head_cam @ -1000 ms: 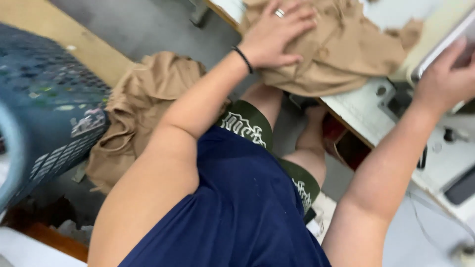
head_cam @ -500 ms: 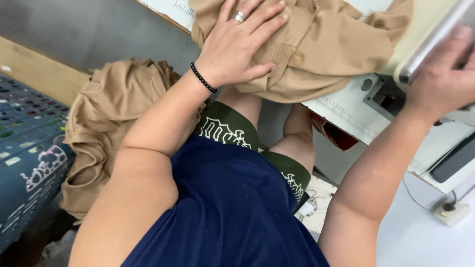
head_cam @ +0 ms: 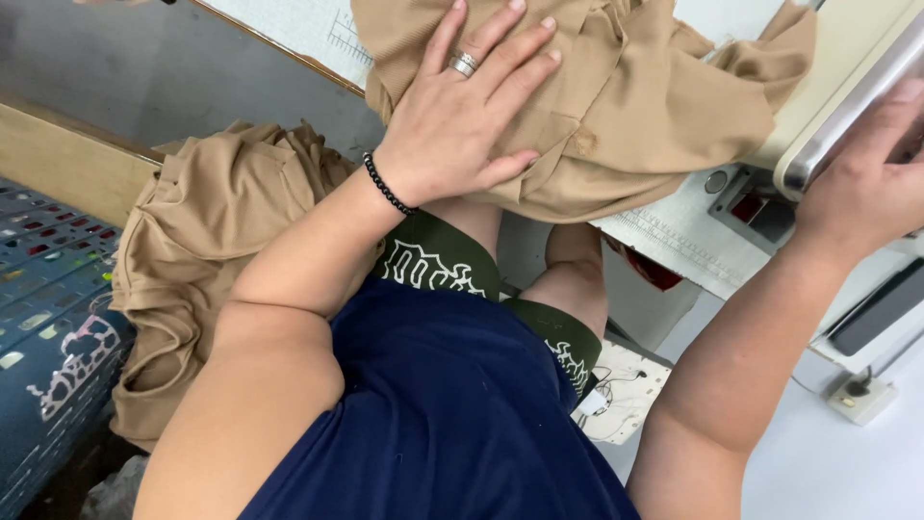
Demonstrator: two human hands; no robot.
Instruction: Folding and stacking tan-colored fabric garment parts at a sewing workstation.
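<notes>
A tan garment (head_cam: 635, 106) lies bunched on the white sewing table (head_cam: 289, 29). My left hand (head_cam: 467, 120), with a ring and a black bead bracelet, rests flat on it with fingers spread, pressing the cloth near the table's front edge. My right hand (head_cam: 866, 188) rests against the cream body of the sewing machine (head_cam: 847, 87) at the right, fingers curled on its metal edge. Whether it grips anything is not clear.
A pile of tan cloth (head_cam: 212, 260) hangs to the left of my lap over a blue plastic crate (head_cam: 48, 327). A foot pedal plate (head_cam: 621, 390) lies on the floor below. A white power socket (head_cam: 859, 395) sits at the lower right.
The view has shifted closer to the table. My left hand stays pressed on the tan garment and has spread flatter. My right hand remains on the machine.
</notes>
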